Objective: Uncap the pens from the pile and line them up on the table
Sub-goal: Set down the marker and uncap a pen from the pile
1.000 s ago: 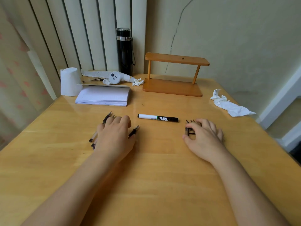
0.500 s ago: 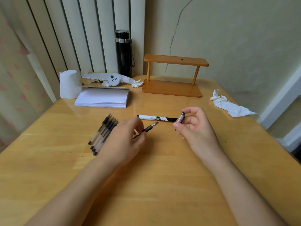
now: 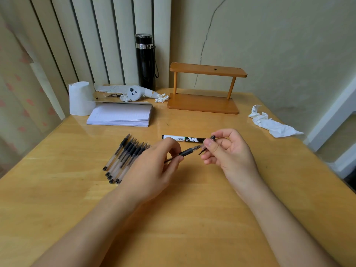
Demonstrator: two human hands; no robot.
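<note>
1. Step in hand: uncapping one pen (image 3: 187, 151), held in the air just in front of the marker (image 3: 183, 138). Looks mid-pull, tho I can't tell if the cap (image 3: 212, 137) is clear of the tip.
2. Next move: draw the hands apart along the pen, then lay it w/ the row of pens (image 3: 125, 157) left of the marker (tips facing the same way).
3. Fingers: left hand (image 3: 154, 170) pinches the barrel's back half. Right hand (image 3: 231, 151) has thumb & forefinger curled round the cap, by the marker's right end.

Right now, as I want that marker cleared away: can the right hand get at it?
Probably yes: the marker lies bare just beyond the right hand, though its fingers pinch a pen cap.
</note>
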